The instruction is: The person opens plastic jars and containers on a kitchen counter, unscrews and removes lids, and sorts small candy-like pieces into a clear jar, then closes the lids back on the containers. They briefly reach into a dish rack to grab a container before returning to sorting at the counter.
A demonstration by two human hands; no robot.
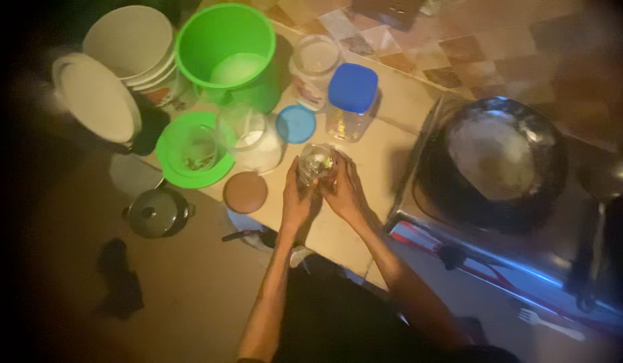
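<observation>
Two buckets (pixel 225 50) (pixel 133 44); four clear jars (pixel 317 165); two loose lids (pixel 296 124); one wok (pixel 493 161).

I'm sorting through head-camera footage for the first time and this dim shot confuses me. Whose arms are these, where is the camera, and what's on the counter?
The camera sits on a person's head and looks down, so the two bare arms are that person's own. The left hand and right hand together hold a small clear jar over the counter. Behind it stand a green bucket, a white bucket, a clear jar with a blue lid, an open jar, a loose blue lid, a green lid and a brown lid. To the right, a dark pan holds something pale. A small lidded pot sits lower down, left. The light is too dim to tell what is in the jar.
</observation>
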